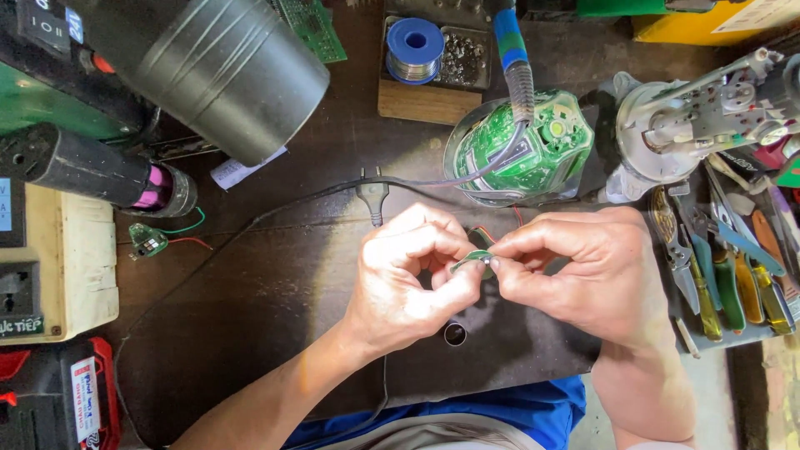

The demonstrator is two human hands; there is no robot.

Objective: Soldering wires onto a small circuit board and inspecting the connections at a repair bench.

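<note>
A small round green circuit board [475,258] with thin wires is pinched between the fingertips of both hands above the dark workbench [275,283]. My left hand [408,279] grips its left edge with thumb and forefinger. My right hand [583,275] holds its right edge the same way. A small dark tube [455,334] stands on the bench just below the hands. Red and orange wires [483,236] run from the board behind my fingers.
A black plug [372,198] and cable lie just beyond my left hand. A soldering iron [517,67] rests over a round green board [525,150]. A solder spool [414,48] sits at the back. Several hand tools [733,275] lie right. A socket box [50,267] stands left.
</note>
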